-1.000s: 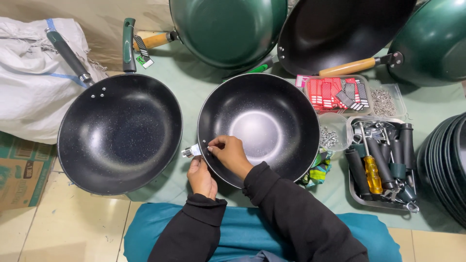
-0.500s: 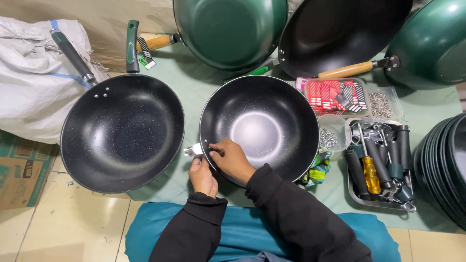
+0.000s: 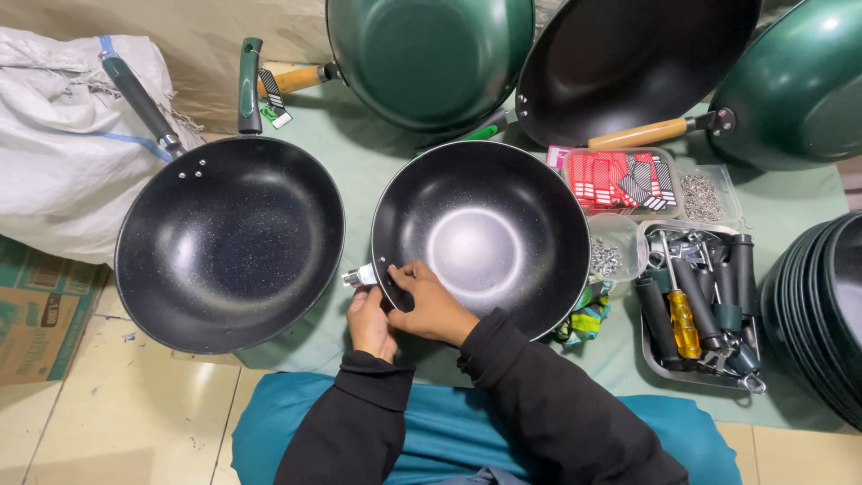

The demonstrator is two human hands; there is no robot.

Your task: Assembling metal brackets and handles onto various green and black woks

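A black non-stick wok point(image 3: 485, 235) without a handle lies on a pale green cloth point(image 3: 377, 153) in front of me. A short metal bracket point(image 3: 359, 277) sticks out of its near-left rim. My left hand point(image 3: 371, 321) grips the rim from below, just under that bracket. My right hand point(image 3: 431, 304) rests on the inside of the rim beside it, fingertips pinched at the wall. Whether a small part is between those fingers is hidden.
A second black wok point(image 3: 229, 242) with a fitted handle lies to the left. Green woks point(image 3: 431, 54) lean at the back. A metal tray point(image 3: 700, 310) holds handles and screwdrivers at right. Boxes of screws point(image 3: 700, 193), stacked pans point(image 3: 826, 314), a white sack point(image 3: 63, 144).
My right hand has shifted slightly along the rim toward the bracket. The view has drifted a little; the wok and my left hand stay where they were.
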